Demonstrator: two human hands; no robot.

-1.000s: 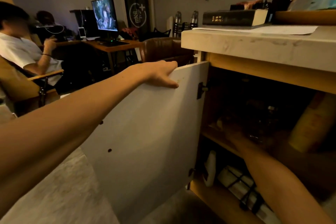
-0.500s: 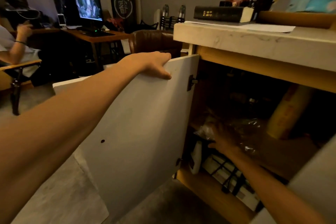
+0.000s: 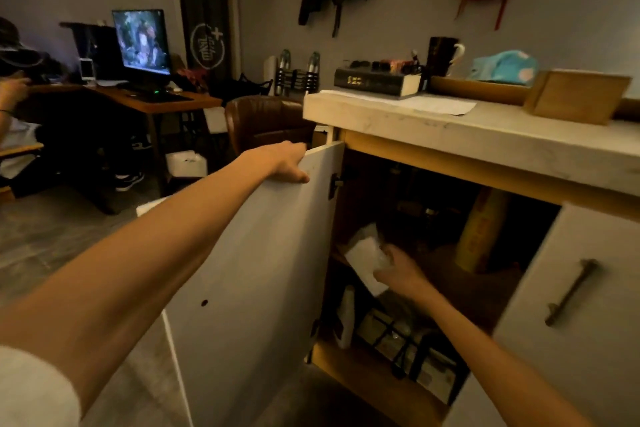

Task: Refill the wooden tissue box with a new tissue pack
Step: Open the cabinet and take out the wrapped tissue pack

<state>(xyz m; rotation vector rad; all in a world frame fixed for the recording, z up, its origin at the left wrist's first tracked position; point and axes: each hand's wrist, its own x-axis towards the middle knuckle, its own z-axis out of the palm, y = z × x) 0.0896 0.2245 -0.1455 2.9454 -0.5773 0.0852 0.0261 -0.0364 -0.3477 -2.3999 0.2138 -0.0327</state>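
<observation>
A person's left hand (image 3: pixel 284 163) gripped the top edge of an open white cabinet door (image 3: pixel 256 281), fingers curled over and out of sight behind it. Inside the dim cabinet, the right hand (image 3: pixel 398 270) closed its fingers on a white tissue pack (image 3: pixel 365 258) at the front of the middle shelf, the pack's lower corner tilted past the shelf edge. Much of the shelf behind was lost in shadow, and a yellow roll (image 3: pixel 479 229) there was hard to read. The wooden tissue box (image 3: pixel 576 97) stood on the tabletop (image 3: pixel 485 135) above, its right end cut from clear view. A second door (image 3: pixel 568 315) remained shut.
</observation>
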